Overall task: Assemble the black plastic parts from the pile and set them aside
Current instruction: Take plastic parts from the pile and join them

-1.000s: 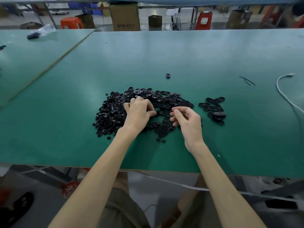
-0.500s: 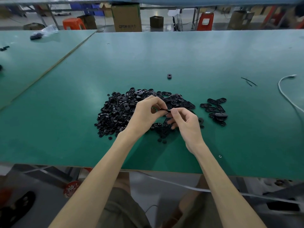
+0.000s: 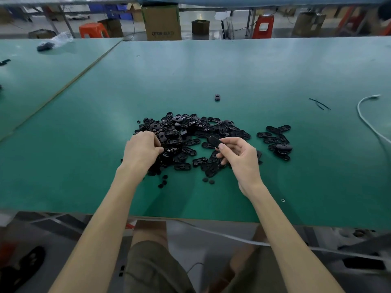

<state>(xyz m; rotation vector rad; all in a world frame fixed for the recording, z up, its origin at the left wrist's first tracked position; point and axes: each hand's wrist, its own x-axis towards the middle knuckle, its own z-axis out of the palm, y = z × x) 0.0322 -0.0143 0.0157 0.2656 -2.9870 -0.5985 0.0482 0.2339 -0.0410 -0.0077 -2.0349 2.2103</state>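
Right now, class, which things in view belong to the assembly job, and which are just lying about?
Job: pile of black parts; oval part pinched by right hand; left hand in the pile; set-aside group.
Lying about: white cable; thin black strips; plastic bag.

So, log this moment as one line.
left hand: fingers in pile | right hand: pinches oval black part | small group: right of pile

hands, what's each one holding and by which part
The right hand pinches one oval black part by its near end; the far end sticks out free. The left hand curls into the pile; any hold there cannot be told.
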